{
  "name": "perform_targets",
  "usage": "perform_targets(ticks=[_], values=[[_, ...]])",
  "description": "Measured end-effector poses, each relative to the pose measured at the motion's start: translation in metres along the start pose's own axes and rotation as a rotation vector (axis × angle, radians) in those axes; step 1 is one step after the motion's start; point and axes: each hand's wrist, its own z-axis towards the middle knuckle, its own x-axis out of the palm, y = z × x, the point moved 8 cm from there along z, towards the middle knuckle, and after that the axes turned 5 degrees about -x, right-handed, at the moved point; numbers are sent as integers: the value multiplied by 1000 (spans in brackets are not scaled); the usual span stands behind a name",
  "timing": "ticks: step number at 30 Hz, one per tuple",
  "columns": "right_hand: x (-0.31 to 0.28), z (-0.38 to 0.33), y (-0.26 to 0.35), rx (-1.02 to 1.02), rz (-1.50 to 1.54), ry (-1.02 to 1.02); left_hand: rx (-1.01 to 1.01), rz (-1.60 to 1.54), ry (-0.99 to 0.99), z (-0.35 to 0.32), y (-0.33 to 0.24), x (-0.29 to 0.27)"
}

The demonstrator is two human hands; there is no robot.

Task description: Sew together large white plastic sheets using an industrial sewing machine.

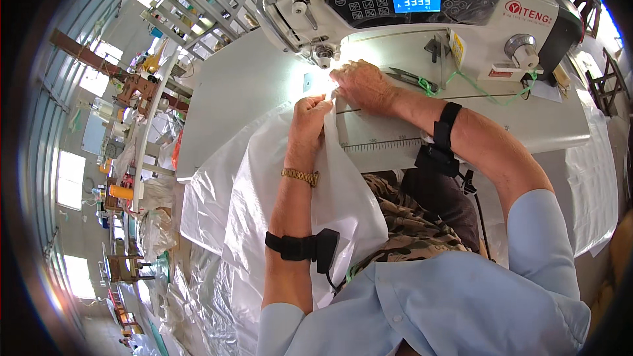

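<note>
A white woven plastic sheet drapes from the sewing table over its front edge and down toward the floor. My left hand is closed on the sheet's gathered edge, just in front of the needle area. Close beside it, my right hand has its fingers bent and pinched on the same edge, right by the lit needle area. The white sewing machine stands over both hands, its lamp glaring so brightly that the needle and presser foot are hard to make out.
Scissors with a green cord lie right of my right hand. A ruler strip runs along the table near its front edge. More white sheeting hangs at the right, and metal racks stand at the far left.
</note>
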Motion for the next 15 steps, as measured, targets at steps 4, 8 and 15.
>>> perform_targets(ticks=[4,8,15], values=[[5,4,5,-165,-103,-1,7,-63,32,6,7,-5],[5,6,-2,-179,-176,-75,7,-72,16,4,2,1],[5,17,-8,17,45,39,38,-66,-24,3,4,3]])
